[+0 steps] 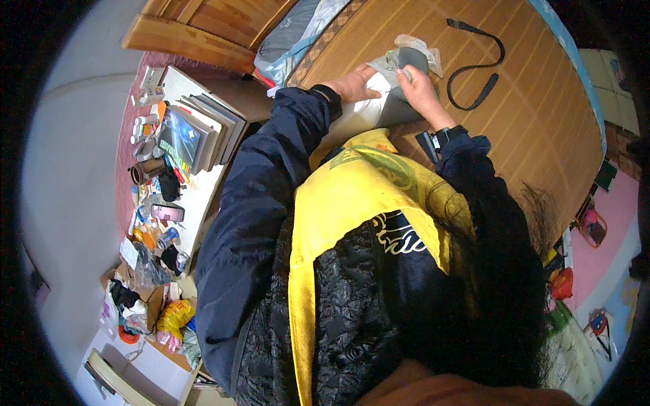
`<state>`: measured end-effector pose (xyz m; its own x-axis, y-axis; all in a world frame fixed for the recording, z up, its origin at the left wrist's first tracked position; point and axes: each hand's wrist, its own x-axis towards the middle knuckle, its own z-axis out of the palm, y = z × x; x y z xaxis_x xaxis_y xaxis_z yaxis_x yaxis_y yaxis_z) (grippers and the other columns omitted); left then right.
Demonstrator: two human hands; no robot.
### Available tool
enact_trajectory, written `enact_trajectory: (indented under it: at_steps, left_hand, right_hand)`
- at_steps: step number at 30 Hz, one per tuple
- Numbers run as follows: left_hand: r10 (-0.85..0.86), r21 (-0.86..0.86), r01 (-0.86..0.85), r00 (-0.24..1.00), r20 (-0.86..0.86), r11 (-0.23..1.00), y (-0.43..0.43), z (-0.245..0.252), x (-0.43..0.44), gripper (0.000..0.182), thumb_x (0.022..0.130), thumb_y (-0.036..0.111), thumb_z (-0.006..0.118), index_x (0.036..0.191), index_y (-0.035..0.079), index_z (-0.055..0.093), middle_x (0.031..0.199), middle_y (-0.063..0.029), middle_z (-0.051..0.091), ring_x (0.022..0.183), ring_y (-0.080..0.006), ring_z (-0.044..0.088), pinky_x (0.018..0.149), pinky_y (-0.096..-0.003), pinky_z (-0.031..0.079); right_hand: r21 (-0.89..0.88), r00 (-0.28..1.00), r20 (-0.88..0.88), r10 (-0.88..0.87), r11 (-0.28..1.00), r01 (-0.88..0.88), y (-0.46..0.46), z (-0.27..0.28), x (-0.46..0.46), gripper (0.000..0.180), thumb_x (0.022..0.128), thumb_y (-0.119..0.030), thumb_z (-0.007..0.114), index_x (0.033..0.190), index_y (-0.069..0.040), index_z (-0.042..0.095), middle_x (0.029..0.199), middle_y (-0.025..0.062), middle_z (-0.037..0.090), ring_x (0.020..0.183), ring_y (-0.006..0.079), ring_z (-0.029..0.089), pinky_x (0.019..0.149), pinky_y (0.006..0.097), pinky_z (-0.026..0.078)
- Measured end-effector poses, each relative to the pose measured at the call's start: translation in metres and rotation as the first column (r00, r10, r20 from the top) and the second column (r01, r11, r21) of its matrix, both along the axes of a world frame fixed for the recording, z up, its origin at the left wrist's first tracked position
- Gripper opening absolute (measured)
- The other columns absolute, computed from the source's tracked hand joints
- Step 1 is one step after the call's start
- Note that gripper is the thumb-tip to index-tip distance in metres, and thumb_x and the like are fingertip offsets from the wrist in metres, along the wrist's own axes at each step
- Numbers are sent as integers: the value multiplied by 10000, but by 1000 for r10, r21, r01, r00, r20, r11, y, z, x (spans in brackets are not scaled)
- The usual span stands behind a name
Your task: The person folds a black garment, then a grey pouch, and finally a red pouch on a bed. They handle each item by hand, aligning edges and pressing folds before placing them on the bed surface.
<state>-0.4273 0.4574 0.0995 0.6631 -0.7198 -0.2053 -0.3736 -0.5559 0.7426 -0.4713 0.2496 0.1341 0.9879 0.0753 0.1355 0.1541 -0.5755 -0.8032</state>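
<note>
On the slatted bed mat (518, 132) in front of me lies a soft-looking white and grey item (398, 109), perhaps a garment or padded fabric piece. My left hand (353, 85) rests against its white side, fingers spread and partly hidden by thin grey cloth (388, 66). That cloth is pinched at its right edge by my right hand (419, 94), thumb uppermost. A pale, crumpled cloth (431, 56) sticks out past the grey part at the far side. My yellow apron (350, 193) partly covers the near end of the item.
A black strap (500, 56) curves across the mat to the right. Left of the bed, a white table (200, 203) carries stacked books (203, 134), a pink phone (168, 212) and a brown cup (144, 171). Folded bedding (289, 45) lies beside the wooden headboard (198, 35).
</note>
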Motion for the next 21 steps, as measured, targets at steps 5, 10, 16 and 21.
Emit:
enact_trajectory:
  at_steps: [5, 10, 16, 21]
  left_hand:
    - [-60, 285, 55, 998, 9, 957, -28, 6, 3, 604, 780, 289, 652, 1295, 104, 398, 1248, -223, 447, 1145, -406, 482, 947, -448, 418]
    - [-157, 248, 137, 985, 64, 959, -39, 8, 2, 556, 765, 229, 641, 1272, 152, 425, 1180, -202, 492, 1090, -388, 527, 898, -444, 453]
    - [-260, 94, 251, 960, 105, 963, -33, 59, -11, 744, 752, 37, 596, 1423, 193, 315, 1143, -187, 502, 1021, -392, 535, 858, -432, 459]
    - [-213, 44, 208, 960, 182, 977, 2, 125, -36, 823, 714, -11, 602, 1438, 243, 305, 1041, -159, 518, 933, -383, 552, 795, -435, 482]
  right_hand:
    - [-28, 996, -7, -87, 996, 87, -25, -18, 11, 306, 886, -261, 586, 802, 27, 527, 766, 259, 558, 777, 464, 527, 646, 463, 435]
    - [-120, 977, -99, -188, 977, 175, -57, -41, 6, 363, 914, -340, 541, 839, 15, 537, 744, 250, 559, 714, 427, 539, 632, 443, 433]
    - [-209, 949, -164, -268, 950, 232, -84, -64, 12, 366, 903, -347, 542, 916, 14, 596, 869, 269, 608, 855, 434, 577, 722, 434, 469]
    - [-363, 848, -191, -495, 838, 408, -168, -95, 4, 450, 912, -410, 458, 1004, 0, 619, 988, 272, 617, 976, 437, 563, 854, 465, 439]
